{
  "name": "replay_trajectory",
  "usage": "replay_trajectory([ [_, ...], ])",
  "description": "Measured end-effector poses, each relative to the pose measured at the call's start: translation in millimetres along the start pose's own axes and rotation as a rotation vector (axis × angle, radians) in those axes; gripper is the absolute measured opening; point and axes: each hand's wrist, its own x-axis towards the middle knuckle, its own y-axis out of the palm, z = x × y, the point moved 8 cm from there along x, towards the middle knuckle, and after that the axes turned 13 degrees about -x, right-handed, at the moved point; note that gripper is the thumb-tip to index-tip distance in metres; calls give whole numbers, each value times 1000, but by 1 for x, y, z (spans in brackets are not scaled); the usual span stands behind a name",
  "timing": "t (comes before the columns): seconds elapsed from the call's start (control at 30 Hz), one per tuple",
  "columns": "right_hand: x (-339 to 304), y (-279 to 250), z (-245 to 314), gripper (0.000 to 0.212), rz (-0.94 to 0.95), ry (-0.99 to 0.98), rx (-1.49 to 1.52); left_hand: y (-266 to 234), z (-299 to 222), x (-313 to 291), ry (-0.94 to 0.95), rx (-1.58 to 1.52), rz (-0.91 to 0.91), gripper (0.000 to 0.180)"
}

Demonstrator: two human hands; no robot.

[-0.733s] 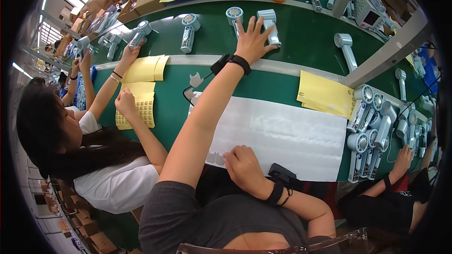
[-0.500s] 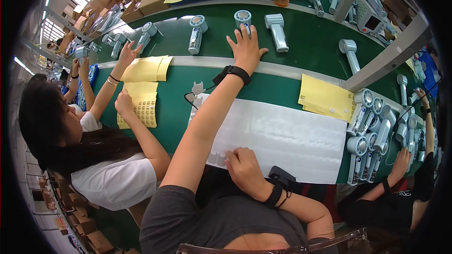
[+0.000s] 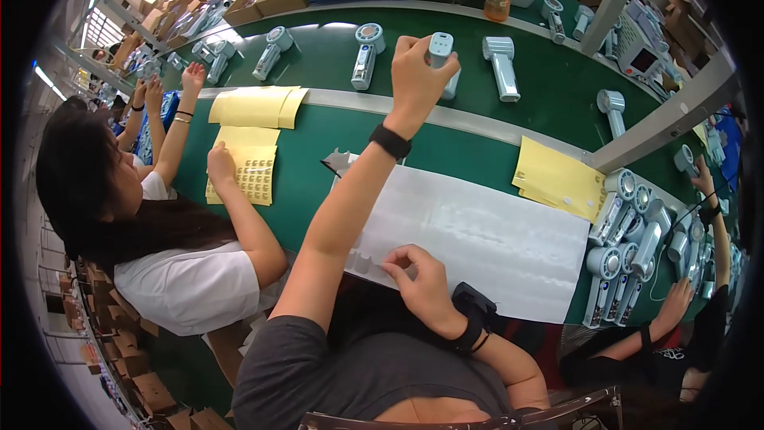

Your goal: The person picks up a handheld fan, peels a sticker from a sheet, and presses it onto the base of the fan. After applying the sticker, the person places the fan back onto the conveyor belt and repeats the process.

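My left hand [image 3: 418, 76] reaches across to the green belt, its fingers wrapped round a light-blue handheld fan [image 3: 443, 46]. One end of that fan points up toward me; its lower part shows under my fingers, and my hand hides the rest. Close to my body, my right hand [image 3: 422, 283] is pinched over the near left part of a large white sheet [image 3: 485, 227]. Whatever its fingertips hold is too small to make out. Beside them, small grey cut-out pieces [image 3: 364, 261] lie along the sheet's edge.
More fans, one of them a fan [image 3: 501, 68] right of my left hand, lie spaced along the belt [image 3: 318, 56]. Several fans [image 3: 609, 263] are heaped right of the sheet, near yellow sheets [image 3: 557, 175] and a metal post [image 3: 676, 111]. Co-workers' arms reach in from both sides.
My left hand has closed round the fan it was reaching over and tilted it up. My right hand's fingers have shifted slightly in a pinch. The view has turned a little left.
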Motion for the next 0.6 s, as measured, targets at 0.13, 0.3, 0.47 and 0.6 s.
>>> replay_trajectory([
  [0.13,10,-55,-11,10,-28,131,232,-2,-11,-31,-209,-494,56,32],
  [0.3,12,-142,15,22,-229,137,425,15,-60,-99,-248,-622,324,45],
  [0.47,14,-171,48,38,-301,29,459,22,-104,-140,174,-421,441,56],
  [0.6,12,-178,48,47,-339,52,383,24,-119,-153,210,-397,506,66],
])
